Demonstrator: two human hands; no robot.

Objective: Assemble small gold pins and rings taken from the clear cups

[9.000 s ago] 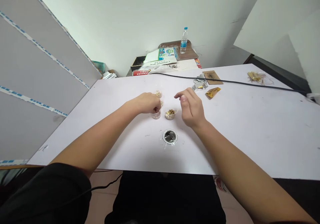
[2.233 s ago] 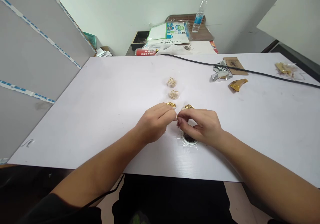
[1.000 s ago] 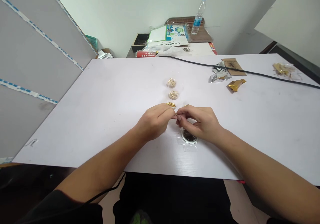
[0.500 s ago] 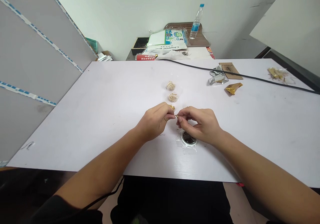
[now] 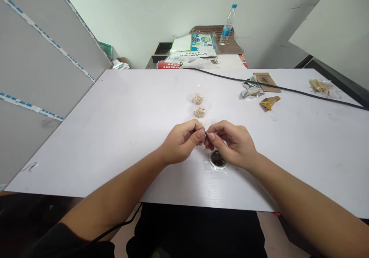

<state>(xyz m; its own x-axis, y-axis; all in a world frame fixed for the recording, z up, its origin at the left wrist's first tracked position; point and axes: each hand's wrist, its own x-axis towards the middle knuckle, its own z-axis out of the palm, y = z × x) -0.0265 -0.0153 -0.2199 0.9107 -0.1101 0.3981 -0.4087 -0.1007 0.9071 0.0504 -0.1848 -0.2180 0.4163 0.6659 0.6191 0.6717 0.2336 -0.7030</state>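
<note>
Beneath both hands spreads the white tabletop (image 5: 115,108), reaching out past them on every side. Well beyond the fingers, a black cable (image 5: 225,76) runs across its far part, away toward the right. The left hand (image 5: 186,141) and the right hand (image 5: 230,143) face each other, equally near the work, thumbs and fingertips drawn into pinches that meet. Ahead and to the right of the right hand, well apart from it, lie a brown packet (image 5: 266,82), a silver wrapper (image 5: 251,92) and a gold wrapper (image 5: 270,103). Just on the near side of the right hand, partly covered by it, sits a round dark disc (image 5: 216,159) with a pale rim. Straight ahead of the meeting fingertips, two clear cups, a far cup (image 5: 197,98) and a near cup (image 5: 200,112), stand in line; nothing visible rises between. Smallest is the small gold piece (image 5: 206,133), gripped between both hands at the fingertips; its long axis is too covered to tell.
</note>
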